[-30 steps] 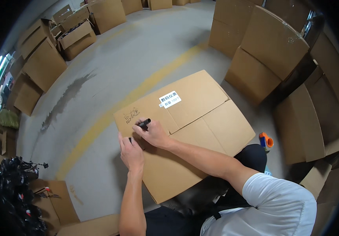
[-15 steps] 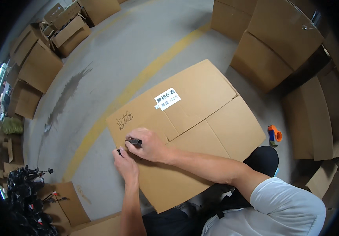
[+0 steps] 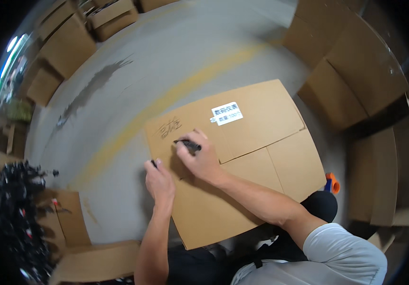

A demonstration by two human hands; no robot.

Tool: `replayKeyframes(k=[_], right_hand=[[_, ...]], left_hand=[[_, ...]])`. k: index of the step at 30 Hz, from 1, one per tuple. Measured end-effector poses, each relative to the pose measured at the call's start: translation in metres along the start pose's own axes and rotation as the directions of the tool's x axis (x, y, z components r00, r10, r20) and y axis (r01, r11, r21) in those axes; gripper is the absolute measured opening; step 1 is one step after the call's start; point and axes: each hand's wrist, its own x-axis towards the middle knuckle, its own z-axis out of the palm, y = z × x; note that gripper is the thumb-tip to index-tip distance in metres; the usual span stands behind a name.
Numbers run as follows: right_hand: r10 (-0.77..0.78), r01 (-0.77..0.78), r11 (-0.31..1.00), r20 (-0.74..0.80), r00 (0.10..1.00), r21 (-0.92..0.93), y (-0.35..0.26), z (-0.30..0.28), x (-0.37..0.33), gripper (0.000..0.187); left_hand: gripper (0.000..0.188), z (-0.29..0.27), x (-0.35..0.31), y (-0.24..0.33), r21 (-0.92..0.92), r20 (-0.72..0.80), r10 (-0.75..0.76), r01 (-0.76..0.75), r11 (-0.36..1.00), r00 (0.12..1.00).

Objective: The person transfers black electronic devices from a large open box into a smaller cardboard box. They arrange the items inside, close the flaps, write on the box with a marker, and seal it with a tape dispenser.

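A large closed cardboard box (image 3: 252, 190) stands before me, its top facing up. A white printed label (image 3: 227, 114) is stuck near its far edge, and black handwriting (image 3: 170, 127) marks the cardboard left of it. My right hand (image 3: 199, 154) grips a black marker (image 3: 191, 145), its tip at the box top just below the handwriting. At the box's left edge, my left hand (image 3: 160, 180) is closed around a small black marker cap (image 3: 154, 164), most of it hidden by the fingers.
An orange and blue tape dispenser (image 3: 332, 183) lies on the floor right of the box. Large cartons (image 3: 342, 71) stand at the right, others (image 3: 69, 45) at the far left. A heap of black cabled parts (image 3: 21, 213) sits lower left beside an open carton (image 3: 100, 261).
The view has shifted, so the box sits farther right in it. My right hand with the marker has moved away from my left hand, up toward the handwriting.
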Motion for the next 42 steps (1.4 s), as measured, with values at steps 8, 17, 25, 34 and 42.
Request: replayKeyframes(k=[8,17,25,34,42], right_hand=[[-0.022,0.050,0.991,0.222,0.975,-0.123,-0.003,0.004,-0.009,0.010],[0.045,-0.007,0.976,0.172,0.984,-0.217,-0.001,0.009,-0.013,0.014],[-0.023,0.062,0.987,0.250,0.968,-0.150,0.001,0.004,-0.012,0.008],[-0.062,0.078,0.989,0.127,0.990,-0.127,-0.005,0.005,-0.011,0.009],[0.115,-0.108,0.988,0.055,0.992,-0.109,0.001,-0.003,-0.010,0.009]], left_hand=[[0.027,-0.017,-0.005,0.008,-0.064,0.060,-0.049,0.053,0.997,0.997],[0.024,-0.016,-0.009,0.004,-0.121,0.026,-0.028,0.031,0.992,0.999],[0.024,-0.015,-0.008,0.006,-0.108,0.058,-0.038,0.045,0.993,0.998],[0.027,-0.016,-0.007,0.008,-0.078,0.056,-0.056,0.061,0.995,0.997],[0.027,-0.015,-0.006,0.009,-0.055,0.061,-0.039,0.043,0.998,0.997]])
